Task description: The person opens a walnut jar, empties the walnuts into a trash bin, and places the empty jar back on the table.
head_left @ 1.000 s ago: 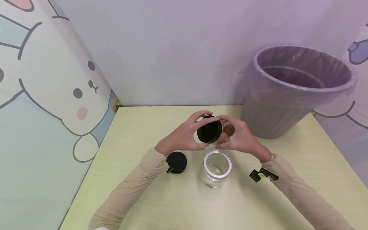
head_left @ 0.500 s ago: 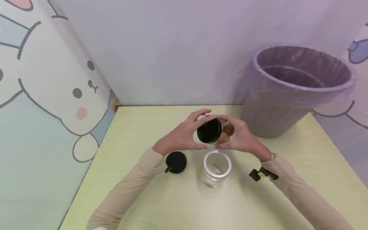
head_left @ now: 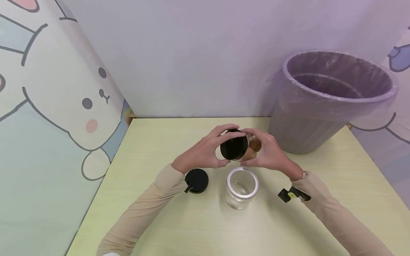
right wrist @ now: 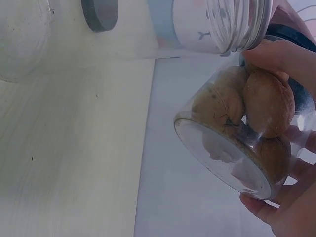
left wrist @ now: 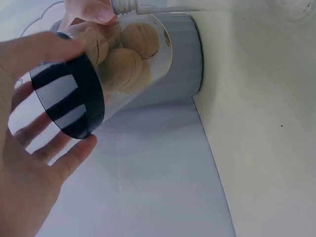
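Note:
A clear jar (right wrist: 195, 143) with several walnuts (left wrist: 121, 69) inside is held tilted above the table, its base toward the right. My left hand (head_left: 203, 151) grips its black lid (head_left: 232, 145), thumb on one side and fingers round the other. On the right, my right hand (head_left: 270, 153) holds the jar's body. The lid sits on the jar's mouth. Just nearer to me, a second clear jar (head_left: 237, 202) stands upright and uncovered on the table. Left of that jar a loose black lid (head_left: 198, 180) lies flat, partly behind my left sleeve.
A large grey bin (head_left: 302, 124) with a plastic liner stands at the table's back right. The pale wooden table (head_left: 192, 227) meets a plain wall (head_left: 179, 64) behind. Walls with cartoon figures rise at both sides. A small black device (head_left: 291, 195) is strapped at my right wrist.
My left fingers drew back slightly from the lid half a second ago and now lie round it again. The jar, right hand and things on the table have hardly moved.

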### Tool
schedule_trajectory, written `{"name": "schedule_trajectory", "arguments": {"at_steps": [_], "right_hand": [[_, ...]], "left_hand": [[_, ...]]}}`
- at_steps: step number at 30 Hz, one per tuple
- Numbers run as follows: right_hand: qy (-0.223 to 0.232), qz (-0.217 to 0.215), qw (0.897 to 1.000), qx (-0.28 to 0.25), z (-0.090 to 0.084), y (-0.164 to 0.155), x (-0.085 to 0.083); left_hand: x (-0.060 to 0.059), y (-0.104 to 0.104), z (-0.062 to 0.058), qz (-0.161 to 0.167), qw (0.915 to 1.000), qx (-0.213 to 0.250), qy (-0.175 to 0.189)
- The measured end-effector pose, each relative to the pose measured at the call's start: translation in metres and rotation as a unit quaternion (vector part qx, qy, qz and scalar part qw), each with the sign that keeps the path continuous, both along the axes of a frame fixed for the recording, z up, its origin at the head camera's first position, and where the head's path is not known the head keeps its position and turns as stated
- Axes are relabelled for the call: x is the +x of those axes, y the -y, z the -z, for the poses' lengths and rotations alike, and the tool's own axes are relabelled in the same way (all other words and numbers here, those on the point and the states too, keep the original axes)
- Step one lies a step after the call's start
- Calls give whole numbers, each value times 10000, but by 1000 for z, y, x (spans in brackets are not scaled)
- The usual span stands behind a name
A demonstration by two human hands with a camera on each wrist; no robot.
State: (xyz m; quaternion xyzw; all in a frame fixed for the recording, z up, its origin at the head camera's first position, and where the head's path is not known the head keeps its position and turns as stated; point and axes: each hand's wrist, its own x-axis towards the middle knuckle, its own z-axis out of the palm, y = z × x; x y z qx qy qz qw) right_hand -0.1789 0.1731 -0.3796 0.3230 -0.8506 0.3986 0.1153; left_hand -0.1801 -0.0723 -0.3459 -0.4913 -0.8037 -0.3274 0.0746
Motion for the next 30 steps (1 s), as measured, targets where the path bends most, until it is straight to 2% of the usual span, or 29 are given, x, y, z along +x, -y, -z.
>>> {"name": "schedule_trajectory", "arguments": {"at_steps": [5,9,17,30], "right_hand": [[-66,-78,9999,-43,0,0,0],[-128,-153,9998,-91,1,1,-1],[-160,-118,9997,-106,2,0,-2],[-59,80,9999,-50,0,-2,-2]], "left_hand": [[-2,-1,6,-361,9982,420,227],[-3,-3,10,-532,9962,638,269],[-3,-4,11,-744,9927,884,337],[0,2,6,-903,9890,1083,438]]}}
